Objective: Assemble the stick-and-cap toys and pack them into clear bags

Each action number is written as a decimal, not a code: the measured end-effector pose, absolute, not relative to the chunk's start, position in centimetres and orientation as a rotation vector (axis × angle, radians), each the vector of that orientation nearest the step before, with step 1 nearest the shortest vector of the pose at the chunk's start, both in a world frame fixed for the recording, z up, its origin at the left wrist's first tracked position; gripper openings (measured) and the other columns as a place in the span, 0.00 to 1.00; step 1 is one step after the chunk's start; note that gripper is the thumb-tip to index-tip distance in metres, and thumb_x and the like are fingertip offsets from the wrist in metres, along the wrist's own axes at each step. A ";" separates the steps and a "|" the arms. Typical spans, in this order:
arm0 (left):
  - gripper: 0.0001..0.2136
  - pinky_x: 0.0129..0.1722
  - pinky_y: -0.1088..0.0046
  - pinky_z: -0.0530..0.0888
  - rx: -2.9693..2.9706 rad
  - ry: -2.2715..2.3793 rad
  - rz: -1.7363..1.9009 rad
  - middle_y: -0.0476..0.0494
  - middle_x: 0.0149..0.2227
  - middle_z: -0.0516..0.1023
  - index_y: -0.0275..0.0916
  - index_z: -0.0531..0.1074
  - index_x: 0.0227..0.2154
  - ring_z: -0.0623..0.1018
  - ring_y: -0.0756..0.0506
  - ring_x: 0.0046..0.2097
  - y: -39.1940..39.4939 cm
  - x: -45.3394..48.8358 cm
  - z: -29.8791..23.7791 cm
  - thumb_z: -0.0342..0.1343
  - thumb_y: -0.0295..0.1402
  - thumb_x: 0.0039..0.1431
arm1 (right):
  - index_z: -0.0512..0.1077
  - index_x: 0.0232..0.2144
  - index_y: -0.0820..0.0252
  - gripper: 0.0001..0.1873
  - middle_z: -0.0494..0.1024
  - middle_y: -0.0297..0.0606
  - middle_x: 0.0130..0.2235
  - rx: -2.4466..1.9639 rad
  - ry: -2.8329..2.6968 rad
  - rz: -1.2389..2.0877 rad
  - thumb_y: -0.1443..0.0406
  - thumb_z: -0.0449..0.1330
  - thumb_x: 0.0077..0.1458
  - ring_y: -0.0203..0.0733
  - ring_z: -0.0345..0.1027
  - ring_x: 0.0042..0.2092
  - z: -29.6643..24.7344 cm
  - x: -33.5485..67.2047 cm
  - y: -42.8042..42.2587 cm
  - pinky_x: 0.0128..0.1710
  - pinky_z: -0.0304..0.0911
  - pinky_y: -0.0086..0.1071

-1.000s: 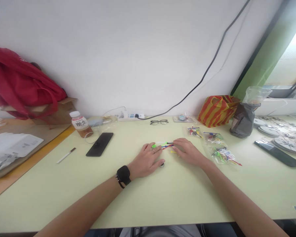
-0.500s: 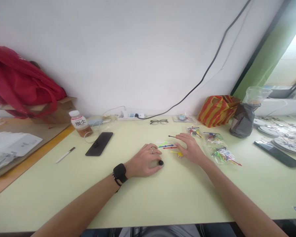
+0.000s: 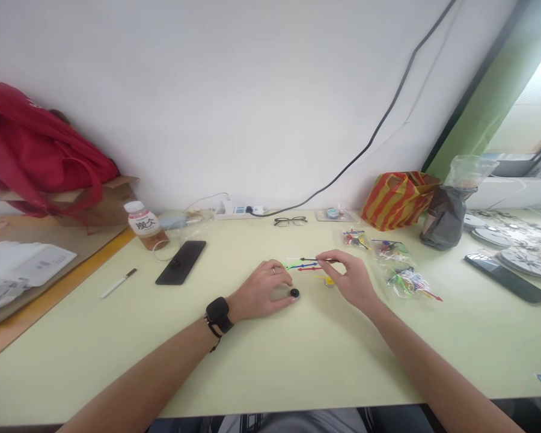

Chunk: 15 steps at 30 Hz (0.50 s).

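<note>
My left hand [image 3: 265, 291] lies on the table, thumb and bent fingers around a small round black piece [image 3: 294, 293] with a pale rim. My right hand [image 3: 349, 278] pinches a thin black arrow [image 3: 309, 259] between thumb and forefinger, its head pointing left. Just below that arrow lie a blue arrow [image 3: 303, 266], a red arrow [image 3: 309, 269] and a green one [image 3: 293, 266], partly hidden by my left fingers. A yellow piece with a round part [image 3: 328, 281] sits under my right hand.
Clear bags of coloured parts [image 3: 408, 282] lie right of my right hand. Glasses [image 3: 290, 221] and a power strip [image 3: 238, 210] are by the wall. A phone [image 3: 181, 263], marker [image 3: 118, 283] and bottle [image 3: 146, 225] stand left; another phone [image 3: 507, 278] lies right.
My right hand has closed its thumb and forefinger on the black arrow and drawn it slightly left and down, closer to the other arrows. The left hand has barely moved.
</note>
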<state>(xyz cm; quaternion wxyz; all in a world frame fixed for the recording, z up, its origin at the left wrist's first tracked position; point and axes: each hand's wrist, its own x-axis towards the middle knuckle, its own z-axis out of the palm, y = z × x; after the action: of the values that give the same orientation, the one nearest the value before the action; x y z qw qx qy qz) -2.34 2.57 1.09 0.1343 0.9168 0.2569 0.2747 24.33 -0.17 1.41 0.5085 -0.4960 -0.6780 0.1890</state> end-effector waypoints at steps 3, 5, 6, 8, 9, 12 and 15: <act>0.15 0.48 0.60 0.74 2.571 0.864 0.824 0.44 0.41 0.78 0.42 0.71 0.38 0.76 0.41 0.46 2.4 -2.5 1.4 0.65 0.46 0.61 | 0.80 0.41 0.55 0.13 0.84 0.42 0.42 -1.144 -1.695 0.767 0.57 0.58 0.63 0.48 0.77 0.42 1.3 23.1 -0.7 0.43 0.72 0.41; 0.17 0.45 0.62 0.75 2.531 0.919 0.834 0.44 0.41 0.77 0.42 0.70 0.41 0.76 0.42 0.43 2.4 -2.7 1.7 0.65 0.48 0.60 | 0.79 0.42 0.56 0.13 0.83 0.42 0.41 -1.096 -1.711 0.943 0.59 0.58 0.63 0.45 0.75 0.39 0.9 22.4 -0.9 0.41 0.72 0.39; 0.17 0.45 0.62 0.75 2.528 0.923 0.836 0.44 0.42 0.77 0.43 0.70 0.42 0.76 0.42 0.43 2.3 -2.7 1.7 0.65 0.48 0.60 | 0.78 0.43 0.56 0.12 0.82 0.42 0.41 -1.068 -1.711 1.021 0.59 0.58 0.62 0.44 0.74 0.37 0.7 22.1 -1.0 0.39 0.72 0.39; 0.16 0.46 0.62 0.74 2.537 0.898 0.824 0.44 0.43 0.77 0.43 0.71 0.44 0.76 0.41 0.45 2.2 -2.7 1.8 0.66 0.45 0.60 | 0.77 0.43 0.57 0.12 0.80 0.42 0.42 -1.016 -1.695 1.157 0.59 0.58 0.62 0.41 0.73 0.35 0.2 21.5 -1.2 0.38 0.71 0.38; 0.15 0.48 0.61 0.74 2.541 0.880 0.816 0.45 0.43 0.77 0.44 0.71 0.45 0.76 0.41 0.46 2.2 -2.7 1.8 0.66 0.43 0.60 | 0.76 0.43 0.57 0.11 0.79 0.41 0.42 -0.995 -1.680 1.209 0.59 0.58 0.62 0.41 0.72 0.34 0.0 21.3 -1.3 0.37 0.71 0.38; 0.12 0.51 0.61 0.74 2.549 0.847 0.785 0.46 0.44 0.78 0.45 0.72 0.45 0.77 0.41 0.48 2.1 -2.3 1.4 0.65 0.37 0.61 | 0.74 0.42 0.56 0.09 0.75 0.38 0.40 -0.959 -1.642 1.304 0.60 0.59 0.62 0.39 0.72 0.34 -0.3 20.9 -1.4 0.37 0.70 0.36; 0.07 0.52 0.60 0.73 2.568 0.816 0.746 0.47 0.44 0.80 0.45 0.73 0.43 0.78 0.41 0.48 2.0 -1.8 1.0 0.63 0.33 0.63 | 0.73 0.41 0.56 0.07 0.73 0.36 0.39 -0.964 -1.623 1.350 0.63 0.60 0.60 0.37 0.71 0.33 -0.4 21.0 -1.3 0.35 0.68 0.34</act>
<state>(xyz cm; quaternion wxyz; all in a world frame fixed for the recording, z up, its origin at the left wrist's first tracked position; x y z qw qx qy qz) -1.77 1.96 0.98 0.1718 0.9049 0.2875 0.2628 20.96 -1.31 -0.43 0.3991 -0.3810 -0.6412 0.5333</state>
